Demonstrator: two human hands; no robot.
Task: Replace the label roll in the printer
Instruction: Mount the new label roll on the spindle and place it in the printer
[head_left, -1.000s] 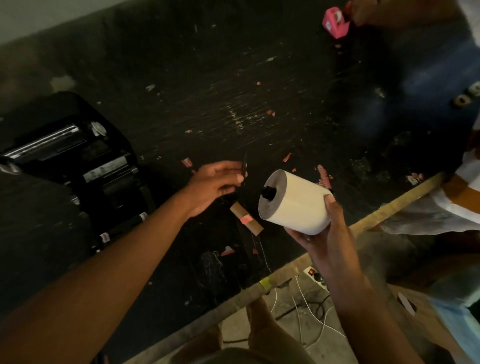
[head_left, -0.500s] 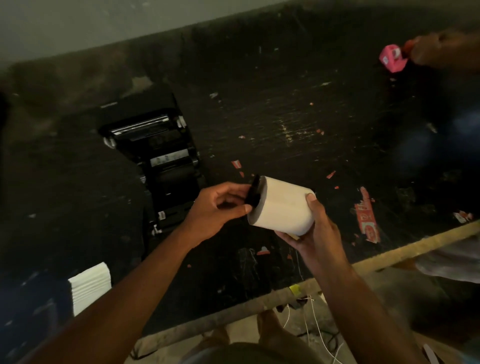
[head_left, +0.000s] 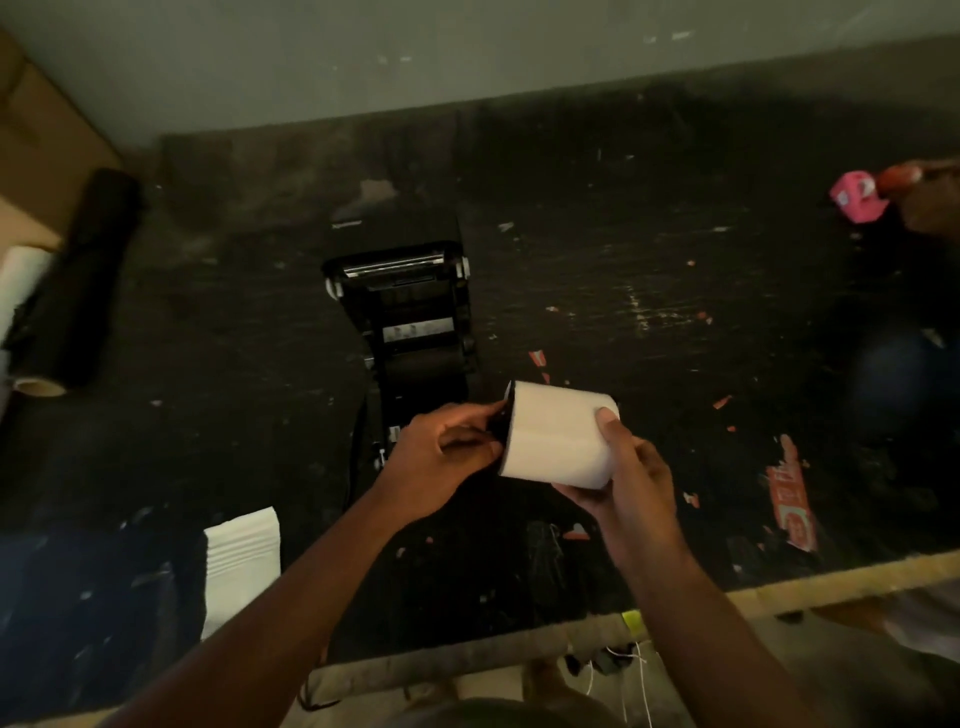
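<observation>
Both hands hold the white label roll (head_left: 556, 434) above the worktop (head_left: 649, 270), at 5 o'clock of the open printer (head_left: 410, 322). Its long axis runs 9 to 3 o'clock. The right hand (head_left: 623, 483) has its fingers clamped around the roll; the left hand (head_left: 441, 457) pinches a black end piece (head_left: 503, 422), its shape hard to make out.

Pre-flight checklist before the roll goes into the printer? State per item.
1. Label roll held securely: ok, the right hand cups it from below with the thumb on top.
2. Black end piece seated on the roll's left end: cannot tell, the left hand pinches it and covers the joint.
3. Printer lid open: ok, the inside shows.
4. Printer bay free of an old roll: cannot tell, too dark.
5. Path from roll to printer clear: ok, the roll is just right of the printer with only the left hand between.
6. Loose label end free to feed: cannot tell.
</observation>
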